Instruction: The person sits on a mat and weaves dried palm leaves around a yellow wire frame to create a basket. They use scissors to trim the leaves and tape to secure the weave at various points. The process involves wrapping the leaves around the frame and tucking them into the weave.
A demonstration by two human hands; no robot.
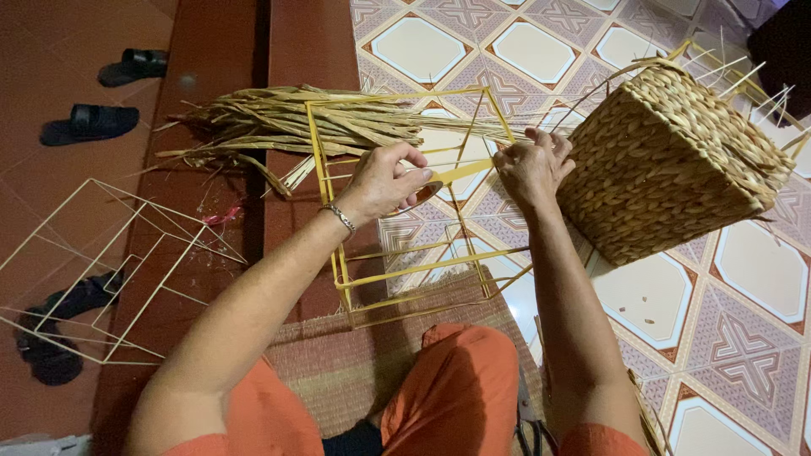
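Orange trousers point(460, 380) filled the bottom of my view, knees spread over a woven mat point(355, 355). Beyond them my two forearms ran up to the yellow frame point(405, 279), a wire box lying on the floor, its near rails just below the grip.

My left hand point(384, 181) was clenched around a roll of tape point(422, 196), with a yellow strip pulled out of it to the right. My right hand point(530, 169) sat at the far end of that strip, fingers curled over a frame rail; I could not tell whether it pinched the tape or only pressed it against the rail. A bracelet point(340, 217) sat on the left wrist.

Right of the right hand, touching its knuckles, stood the woven basket point(672, 165), tilted on one corner, loose wire ends sticking from its rim. Beyond the grip lay a bundle of dried reeds point(296, 127), partly under the frame's far rail. Left of it all rested a bare white frame point(110, 262), and farther off some black sandals point(97, 120).

My judgement of the risks: the stretched strip could twist or stick to itself if tension slackened, and the tilted basket could tip onto the right hand if nudged.
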